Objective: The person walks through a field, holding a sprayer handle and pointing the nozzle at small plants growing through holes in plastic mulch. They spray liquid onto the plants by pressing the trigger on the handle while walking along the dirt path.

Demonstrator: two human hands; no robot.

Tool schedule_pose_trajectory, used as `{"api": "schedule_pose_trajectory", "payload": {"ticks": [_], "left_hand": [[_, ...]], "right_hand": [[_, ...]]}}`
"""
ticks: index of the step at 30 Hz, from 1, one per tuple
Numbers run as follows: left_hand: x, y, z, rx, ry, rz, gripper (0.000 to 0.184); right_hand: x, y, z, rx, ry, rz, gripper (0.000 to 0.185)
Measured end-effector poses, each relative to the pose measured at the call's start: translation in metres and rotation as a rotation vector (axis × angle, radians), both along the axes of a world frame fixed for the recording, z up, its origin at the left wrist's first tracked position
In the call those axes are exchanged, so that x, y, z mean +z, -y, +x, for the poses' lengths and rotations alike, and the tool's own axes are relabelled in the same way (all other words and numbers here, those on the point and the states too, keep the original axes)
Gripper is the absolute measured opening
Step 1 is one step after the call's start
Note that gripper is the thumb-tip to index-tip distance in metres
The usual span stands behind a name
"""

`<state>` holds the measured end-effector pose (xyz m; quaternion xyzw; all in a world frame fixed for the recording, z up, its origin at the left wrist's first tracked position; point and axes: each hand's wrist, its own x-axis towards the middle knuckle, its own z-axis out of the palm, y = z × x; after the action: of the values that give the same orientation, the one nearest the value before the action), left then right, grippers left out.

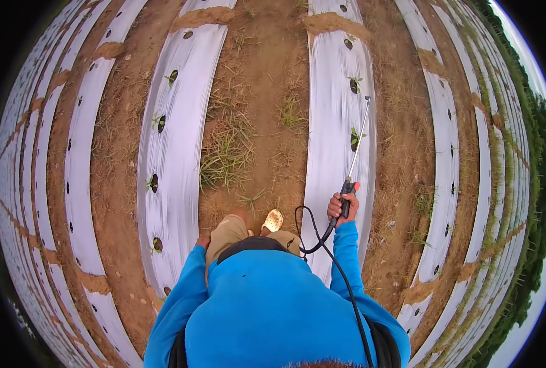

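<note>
My right hand (pixel 343 207) is wrapped round the black handle of a sprayer wand (pixel 359 142), with an orange-red part by the thumb. The thin metal lance points forward over the right plastic-covered bed (pixel 334 86), its nozzle close to a seedling (pixel 354 84) in a dark hole. Another seedling (pixel 354 138) stands beside the lance. A black hose (pixel 351 291) loops from the handle and runs back over my blue sleeve. My left hand (pixel 203 241) hangs low beside my left thigh; its fingers are mostly hidden.
A second covered bed (pixel 176 116) with seedlings in holes runs along the left. Between the beds lies a brown soil path (pixel 267 80) with grass tufts (pixel 227 156) and my shoe (pixel 273 220). More covered rows stretch to both sides; trees (pixel 534 184) line the far right.
</note>
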<state>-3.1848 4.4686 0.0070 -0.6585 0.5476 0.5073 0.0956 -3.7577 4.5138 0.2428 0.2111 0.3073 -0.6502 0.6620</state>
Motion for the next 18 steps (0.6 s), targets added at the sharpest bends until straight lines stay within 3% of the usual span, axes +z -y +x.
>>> {"api": "schedule_pose_trajectory", "payload": {"ticks": [1, 2, 3, 8, 9, 11, 12, 15, 16, 18], "left_hand": [[-0.018, 0.028, -0.002, -0.152, 0.039, -0.144, 0.028], [-0.011, 0.056, -0.007, -0.572, -0.051, -0.436, 0.023], [-0.006, 0.086, -0.021, -0.568, -0.055, -0.437, 0.023], [-0.008, 0.26, -0.132, 0.788, -0.238, 0.402, 0.013], [-0.029, 0.295, -0.147, 0.792, -0.251, 0.407, 0.013], [-0.07, 0.352, -0.149, 0.012, -0.383, 0.013, 0.016], [-0.025, 0.4, -0.194, 0.493, -0.167, 0.321, 0.016], [-0.026, 0.515, -0.235, 0.486, -0.226, 0.403, 0.014], [0.017, 0.552, -0.263, 0.467, -0.182, 0.284, 0.017], [0.037, 0.631, -0.294, 0.525, -0.28, 0.289, 0.02]], "right_hand": [[0.003, 0.028, -0.013, 0.002, -0.004, -0.018, 0.016], [-0.001, 0.054, -0.028, 0.009, -0.006, -0.033, 0.016], [-0.004, 0.08, -0.042, 0.012, -0.011, -0.033, 0.016], [-0.027, 0.213, -0.094, -0.006, -0.074, -0.021, 0.016], [-0.029, 0.244, -0.105, -0.001, -0.065, -0.045, 0.016], [-0.03, 0.294, -0.113, -0.019, -0.085, -0.026, 0.017], [-0.029, 0.32, -0.122, -0.019, -0.108, -0.004, 0.017], [0.0, 0.404, -0.158, 0.016, -0.129, 0.025, 0.018], [0.006, 0.425, -0.166, 0.005, -0.124, 0.045, 0.018], [0.014, 0.475, -0.187, -0.023, -0.111, 0.063, 0.018]]}}
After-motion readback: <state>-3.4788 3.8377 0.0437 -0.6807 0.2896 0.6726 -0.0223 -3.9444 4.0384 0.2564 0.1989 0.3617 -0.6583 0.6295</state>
